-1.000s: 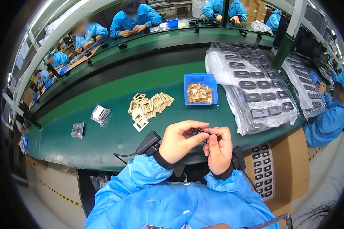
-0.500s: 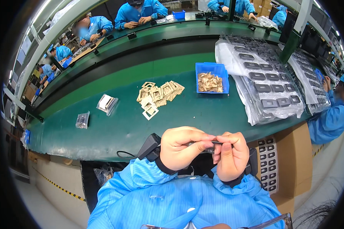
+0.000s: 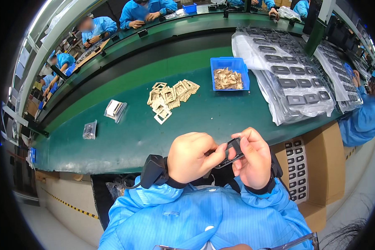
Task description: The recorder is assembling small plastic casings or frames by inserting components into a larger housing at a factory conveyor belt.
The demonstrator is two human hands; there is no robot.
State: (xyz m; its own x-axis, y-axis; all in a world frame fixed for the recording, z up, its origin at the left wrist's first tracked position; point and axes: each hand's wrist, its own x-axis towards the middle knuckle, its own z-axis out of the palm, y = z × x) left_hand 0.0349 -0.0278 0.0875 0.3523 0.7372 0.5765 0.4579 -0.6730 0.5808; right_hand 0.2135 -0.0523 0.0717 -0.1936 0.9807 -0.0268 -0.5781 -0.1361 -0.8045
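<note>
A small black rectangular plastic housing is held between my hands in front of my chest, tilted so that its broad face shows. My right hand grips its right end, with the fingers bent around it and the thumb against its edge. My left hand is closed, its thumb and forefinger pinched at the housing's left side; whether they also hold something small is hidden. Beyond my hands lies a loose pile of cream-coloured rectangular frames on the green table. A blue bin with small tan pieces stands to its right.
Plastic-covered trays of black housings fill the table's right side. Two small clear bags lie at the left. An open carton with more housings stands low at the right. A co-worker sits at the right; others work across the bench.
The black housing has turned from edge-on to showing its face. My right hand has opened around it somewhat, and my left hand has rolled over, its knuckles now upward. The view has shifted slightly.
</note>
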